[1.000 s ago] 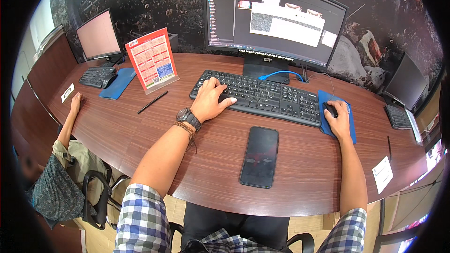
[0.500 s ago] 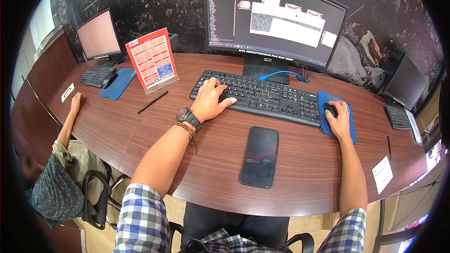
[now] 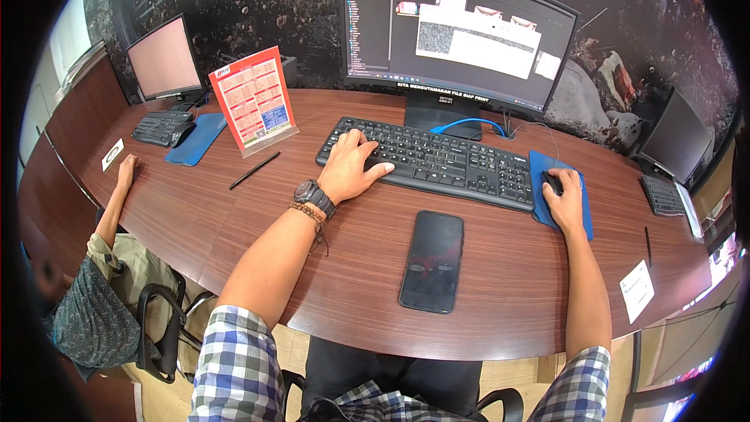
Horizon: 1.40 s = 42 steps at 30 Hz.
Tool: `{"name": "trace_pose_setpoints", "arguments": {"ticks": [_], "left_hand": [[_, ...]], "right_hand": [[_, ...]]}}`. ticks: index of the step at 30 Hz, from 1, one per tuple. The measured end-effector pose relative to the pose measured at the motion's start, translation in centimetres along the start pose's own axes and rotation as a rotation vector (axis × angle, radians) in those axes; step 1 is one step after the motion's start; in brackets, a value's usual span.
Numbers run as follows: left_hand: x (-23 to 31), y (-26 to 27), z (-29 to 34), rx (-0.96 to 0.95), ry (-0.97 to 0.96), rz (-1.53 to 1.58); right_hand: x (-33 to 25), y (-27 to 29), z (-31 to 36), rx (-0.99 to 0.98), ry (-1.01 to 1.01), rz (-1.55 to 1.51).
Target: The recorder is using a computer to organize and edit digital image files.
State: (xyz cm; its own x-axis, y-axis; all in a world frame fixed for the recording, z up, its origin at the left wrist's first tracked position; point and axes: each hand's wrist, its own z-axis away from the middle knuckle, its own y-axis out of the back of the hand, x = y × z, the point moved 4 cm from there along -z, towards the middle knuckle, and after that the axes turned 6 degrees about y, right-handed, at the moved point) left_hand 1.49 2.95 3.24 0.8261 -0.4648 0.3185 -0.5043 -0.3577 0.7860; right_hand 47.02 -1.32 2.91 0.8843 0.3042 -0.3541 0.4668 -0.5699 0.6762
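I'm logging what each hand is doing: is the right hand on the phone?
No, the right hand is on the mouse, while the phone lies apart on the desk.

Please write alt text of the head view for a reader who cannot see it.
A person's left hand rests on a black keyboard and the right hand holds a mouse on a blue pad, before a lit monitor. A phone lies on the desk; another person sits at the left.
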Motion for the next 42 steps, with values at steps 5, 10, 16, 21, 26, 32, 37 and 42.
{"name": "trace_pose_setpoints", "arguments": {"ticks": [5, 10, 16, 21, 26, 32, 37, 42], "left_hand": [[0.03, 0.02, 0.02, -0.005, 0.004, 0.000], [-0.03, 0.00, 0.02, -0.016, 0.010, 0.008], [0.00, 0.06, 0.03, -0.023, 0.017, 0.001], [-0.11, -0.10, 0.00, -0.017, 0.013, 0.002], [-0.05, 0.00, 0.03, -0.017, 0.013, 0.004], [-0.04, 0.04, 0.04, -0.019, 0.018, 0.003], [-0.11, -0.05, 0.00, -0.012, 0.012, 0.007], [-0.14, -0.10, -0.04, -0.020, 0.014, 0.002]], "right_hand": [[0.08, -0.05, -0.02, -0.001, 0.005, 0.016], [0.03, 0.00, -0.04, 0.000, 0.000, 0.025], [-0.38, 0.14, -0.08, -0.016, -0.006, 0.000], [-0.44, 0.14, -0.10, -0.041, 0.015, -0.023], [-0.51, 0.04, -0.15, -0.044, 0.037, -0.060], [-0.58, 0.11, -0.06, -0.030, 0.047, -0.036], [-0.21, -0.05, -0.07, -0.022, 0.047, -0.041], [-0.16, -0.03, -0.08, -0.020, 0.047, -0.033]]}}
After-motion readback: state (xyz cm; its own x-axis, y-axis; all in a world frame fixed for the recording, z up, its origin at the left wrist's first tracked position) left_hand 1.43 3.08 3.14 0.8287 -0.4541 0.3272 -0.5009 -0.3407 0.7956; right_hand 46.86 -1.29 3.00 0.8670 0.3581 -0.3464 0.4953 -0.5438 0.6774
